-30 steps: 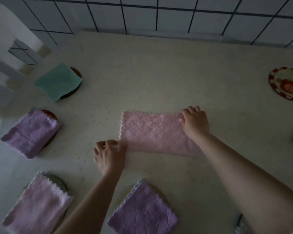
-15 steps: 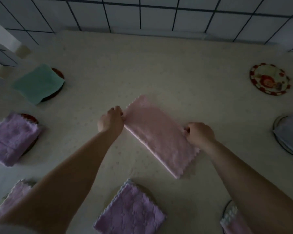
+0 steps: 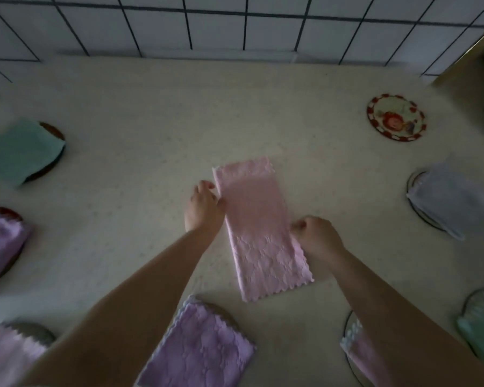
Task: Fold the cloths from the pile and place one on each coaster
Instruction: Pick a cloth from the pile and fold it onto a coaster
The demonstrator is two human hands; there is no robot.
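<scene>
Both hands pinch the long edges of the pink cloth (image 3: 259, 233) at frame centre: left hand (image 3: 203, 209) on its left edge, right hand (image 3: 317, 236) on its right. It lies flat on the worktop (image 3: 151, 135); an uncovered coaster (image 3: 396, 117) sits upper right.

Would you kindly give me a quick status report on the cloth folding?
Left hand and right hand pinch the pink cloth, half-folded, flat on table. Patterned coaster bare. Nothing in the way.

The long pink cloth (image 3: 259, 233) is soft, embossed terry with scalloped edges. The cream tabletop (image 3: 157, 129) looks matt and speckled. The white wall tiles (image 3: 215, 29) are smooth.
</scene>
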